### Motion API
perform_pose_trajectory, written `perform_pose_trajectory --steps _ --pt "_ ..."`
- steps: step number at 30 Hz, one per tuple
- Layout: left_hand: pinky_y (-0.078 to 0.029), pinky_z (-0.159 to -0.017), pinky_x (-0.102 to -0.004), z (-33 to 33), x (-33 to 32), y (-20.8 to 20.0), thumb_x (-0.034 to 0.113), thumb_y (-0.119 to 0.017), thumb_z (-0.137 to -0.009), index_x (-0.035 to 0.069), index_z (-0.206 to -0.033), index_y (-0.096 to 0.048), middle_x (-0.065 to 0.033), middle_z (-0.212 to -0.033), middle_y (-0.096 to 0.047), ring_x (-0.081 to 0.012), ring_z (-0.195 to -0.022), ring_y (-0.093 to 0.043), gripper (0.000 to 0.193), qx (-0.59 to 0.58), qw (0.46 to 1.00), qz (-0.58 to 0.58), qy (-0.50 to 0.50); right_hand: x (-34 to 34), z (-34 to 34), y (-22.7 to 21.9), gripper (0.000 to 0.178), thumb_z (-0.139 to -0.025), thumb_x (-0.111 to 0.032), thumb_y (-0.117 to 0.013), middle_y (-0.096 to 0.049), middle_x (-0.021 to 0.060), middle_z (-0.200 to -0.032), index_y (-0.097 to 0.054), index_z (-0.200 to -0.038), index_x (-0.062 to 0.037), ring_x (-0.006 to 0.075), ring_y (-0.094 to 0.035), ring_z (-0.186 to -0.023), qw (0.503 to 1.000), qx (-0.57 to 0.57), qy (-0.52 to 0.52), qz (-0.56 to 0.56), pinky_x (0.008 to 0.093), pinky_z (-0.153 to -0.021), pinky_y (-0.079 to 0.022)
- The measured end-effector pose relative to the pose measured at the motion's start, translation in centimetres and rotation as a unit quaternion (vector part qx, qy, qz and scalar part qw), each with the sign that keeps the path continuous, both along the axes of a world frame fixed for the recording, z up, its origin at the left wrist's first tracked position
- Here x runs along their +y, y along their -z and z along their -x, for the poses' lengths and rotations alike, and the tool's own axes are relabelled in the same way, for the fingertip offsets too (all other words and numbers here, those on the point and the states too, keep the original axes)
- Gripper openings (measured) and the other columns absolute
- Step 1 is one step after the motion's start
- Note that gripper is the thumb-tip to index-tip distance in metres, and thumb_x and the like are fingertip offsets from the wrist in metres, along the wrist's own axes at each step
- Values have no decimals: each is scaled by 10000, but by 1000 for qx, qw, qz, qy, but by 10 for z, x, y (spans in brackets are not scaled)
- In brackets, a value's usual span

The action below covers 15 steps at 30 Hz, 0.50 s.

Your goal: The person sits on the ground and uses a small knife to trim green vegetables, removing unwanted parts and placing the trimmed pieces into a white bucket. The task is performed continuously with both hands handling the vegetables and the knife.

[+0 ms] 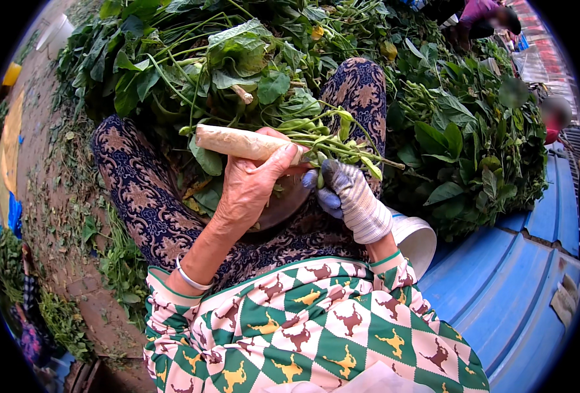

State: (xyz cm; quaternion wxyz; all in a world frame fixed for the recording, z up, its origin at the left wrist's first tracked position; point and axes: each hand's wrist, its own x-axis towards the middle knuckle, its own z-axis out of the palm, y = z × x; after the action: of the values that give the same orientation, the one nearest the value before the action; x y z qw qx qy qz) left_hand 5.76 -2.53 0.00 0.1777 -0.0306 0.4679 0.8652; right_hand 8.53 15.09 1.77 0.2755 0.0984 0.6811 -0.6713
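Observation:
My left hand is bare, with a bracelet at the wrist. Its fingers close round a pale, thick cylindrical piece that looks like a wrapped handle; the end by the thumb is partly hidden. Thin green stems with plump bean pods stick out beside that grip, toward the right. My right hand wears a whitish knit glove with bluish fingertips and pinches at the pods under the stems. Below both hands, between my patterned trouser legs, a round basin is partly covered by my arms.
A big heap of leafy bean plants lies in front, with another pile at the right. A white bucket stands by my right hip, near blue corrugated sheeting. Leaf scraps litter the brown ground. Another person bends at the far right.

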Motion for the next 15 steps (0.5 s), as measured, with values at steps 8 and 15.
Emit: perform_pose_trajectory --steps 8,15 --pt "-406 -585 -178 0 2 -2 81 -612 -855 39 -831 -562 29 -729 -565 -27 -665 -501 70 42 988 144 -22 -14 11 24 214 -886 -224 -571 -590 15 -713 -608 -957 -25 113 -504 -612 981 143 -18 -129 270 -554 -427" --pt "-392 -598 -174 -2 4 -19 49 -595 -854 49 -848 -543 41 -726 -535 -27 -663 -478 53 54 982 177 -23 -12 22 14 404 -766 -355 -700 -611 120 -763 -593 -893 13 202 -543 -674 964 154 -6 -218 345 -640 -450"
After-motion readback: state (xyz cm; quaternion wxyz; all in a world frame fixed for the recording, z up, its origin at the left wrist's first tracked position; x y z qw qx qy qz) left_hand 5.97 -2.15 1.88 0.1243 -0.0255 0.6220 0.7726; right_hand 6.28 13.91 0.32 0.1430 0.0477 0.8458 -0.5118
